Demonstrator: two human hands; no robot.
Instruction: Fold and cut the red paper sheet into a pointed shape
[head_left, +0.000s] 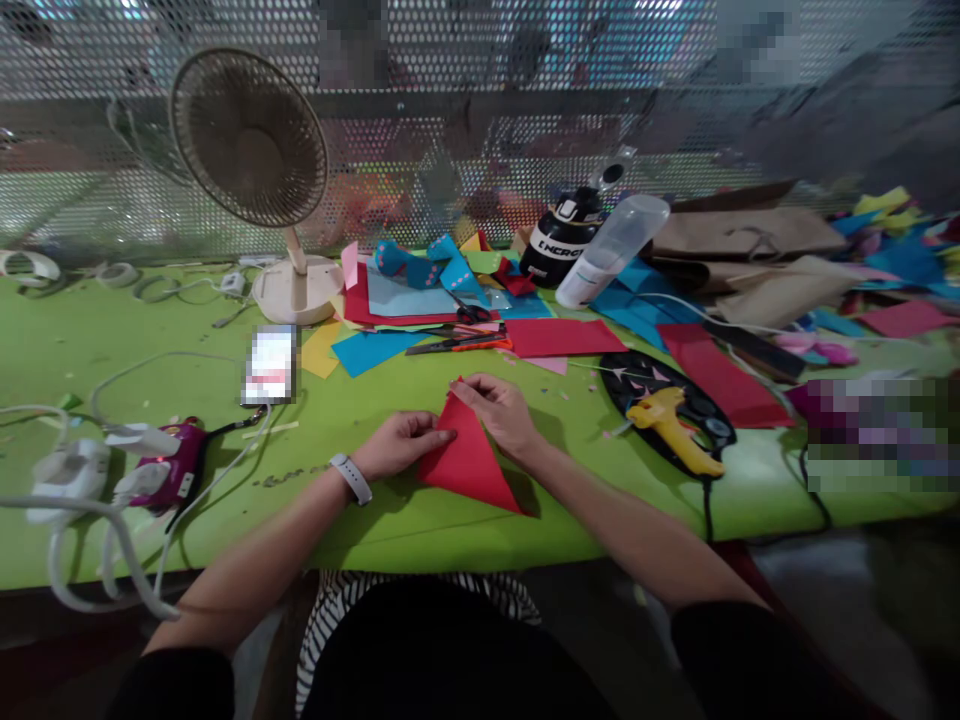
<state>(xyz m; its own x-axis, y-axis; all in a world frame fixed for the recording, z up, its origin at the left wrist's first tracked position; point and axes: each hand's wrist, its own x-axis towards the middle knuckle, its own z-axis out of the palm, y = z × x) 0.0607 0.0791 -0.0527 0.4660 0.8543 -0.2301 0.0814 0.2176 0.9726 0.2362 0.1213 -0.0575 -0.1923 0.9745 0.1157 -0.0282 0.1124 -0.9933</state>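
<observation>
A sheet of red paper (472, 462), folded to a triangle-like shape, is held between my two hands above the green table (300, 535). My left hand (405, 440), with a pale watch band (351, 479) at the wrist, pinches the paper's left edge between thumb and fingers. My right hand (499, 410) grips its upper corner, thumb in front and fingers curled behind. The paper's lower right corner points toward my body. Beyond my hands lie an orange-and-black cutter (465, 343) and black-handled scissors (474, 312).
A desk fan (251, 140) and a phone (270, 365) stand and lie at left, near power plugs with white cables (142, 440). A yellow glue gun (671, 425) rests on a black tray (622, 375) at right. Behind are coloured papers (562, 337), a black bottle (559, 240) and a clear bottle (619, 245).
</observation>
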